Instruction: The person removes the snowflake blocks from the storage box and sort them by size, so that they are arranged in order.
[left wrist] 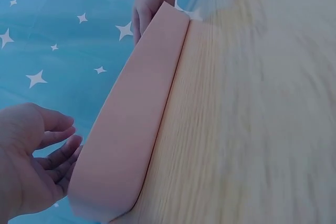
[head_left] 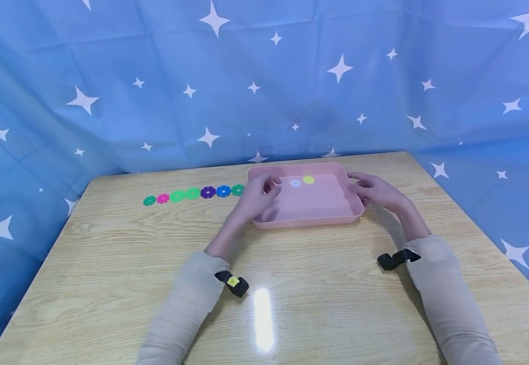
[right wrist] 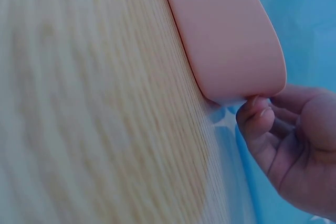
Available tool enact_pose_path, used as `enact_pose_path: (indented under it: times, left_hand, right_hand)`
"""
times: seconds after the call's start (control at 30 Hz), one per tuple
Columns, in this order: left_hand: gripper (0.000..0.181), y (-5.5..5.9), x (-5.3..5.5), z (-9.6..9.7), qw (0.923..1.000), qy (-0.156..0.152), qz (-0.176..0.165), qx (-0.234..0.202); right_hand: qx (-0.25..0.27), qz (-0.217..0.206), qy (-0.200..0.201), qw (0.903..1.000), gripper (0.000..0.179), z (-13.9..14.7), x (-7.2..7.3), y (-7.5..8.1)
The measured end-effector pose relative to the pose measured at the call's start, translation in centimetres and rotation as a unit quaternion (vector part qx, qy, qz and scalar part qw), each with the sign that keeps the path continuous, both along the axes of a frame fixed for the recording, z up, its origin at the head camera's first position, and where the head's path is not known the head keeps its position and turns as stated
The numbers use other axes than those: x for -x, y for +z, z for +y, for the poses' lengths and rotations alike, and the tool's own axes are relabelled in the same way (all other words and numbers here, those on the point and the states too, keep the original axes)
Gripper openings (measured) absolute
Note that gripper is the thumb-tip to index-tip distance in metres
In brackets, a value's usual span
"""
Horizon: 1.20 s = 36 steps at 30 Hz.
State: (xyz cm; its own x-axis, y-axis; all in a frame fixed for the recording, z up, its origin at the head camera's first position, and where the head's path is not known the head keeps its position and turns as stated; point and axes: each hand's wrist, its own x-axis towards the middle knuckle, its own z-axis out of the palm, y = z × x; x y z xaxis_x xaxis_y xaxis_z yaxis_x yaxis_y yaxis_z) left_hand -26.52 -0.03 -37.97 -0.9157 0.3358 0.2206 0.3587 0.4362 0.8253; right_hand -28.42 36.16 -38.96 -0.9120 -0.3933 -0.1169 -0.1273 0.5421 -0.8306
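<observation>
A shallow pink tray (head_left: pixel 310 221) lies near the back of the wooden table. Inside it are a white flower-shaped disc (head_left: pixel 295 183) and a yellow one (head_left: pixel 308 180). My left hand (head_left: pixel 256 196) reaches over the tray's left end, thumb and fingers bent loosely with a gap between them and nothing visible held. In the left wrist view that hand (left wrist: pixel 32 156) is beside the rim, some fingertips hidden behind the wall. At the opposite end my right hand (head_left: pixel 378 191) holds the tray's edge; in the right wrist view its fingertips (right wrist: pixel 258 111) meet the end wall.
Left of the tray runs a row of several flower-shaped discs, among them a pink disc (head_left: pixel 163 198), a purple disc (head_left: pixel 208 192) and a blue disc (head_left: pixel 223 191). A blue curtain (head_left: pixel 154 61) with white stars hangs behind the table (head_left: pixel 154 263).
</observation>
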Motion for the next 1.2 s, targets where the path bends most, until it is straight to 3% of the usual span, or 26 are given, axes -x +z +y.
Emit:
enact_pose_path:
  times: [0.4, 0.73, 0.93, 1.2]
  left_hand:
    - [0.020, -0.8, 1.6, 3.4, 0.9996, -0.009, -0.018, -0.018]
    - [0.030, -1.4, 3.3, 5.1, 0.9982, 0.007, -0.057, 0.015]
    - [0.038, -1.9, 4.5, 5.5, 0.9977, -0.005, -0.059, 0.034]
    - [0.050, -2.3, 4.4, 5.5, 0.9925, -0.017, -0.071, 0.098]
  right_hand:
    - [-0.001, -0.005, -0.010, 0.9999, 0.058, -0.2, -0.3, 0.3]
    - [0.002, -0.009, -0.013, 0.9999, 0.058, -0.2, -0.2, 0.3]
    - [0.003, -0.009, -0.011, 0.9999, 0.058, -0.2, -0.1, 0.2]
    - [0.005, -0.008, -0.011, 0.9999, 0.058, -0.2, -0.1, 0.2]
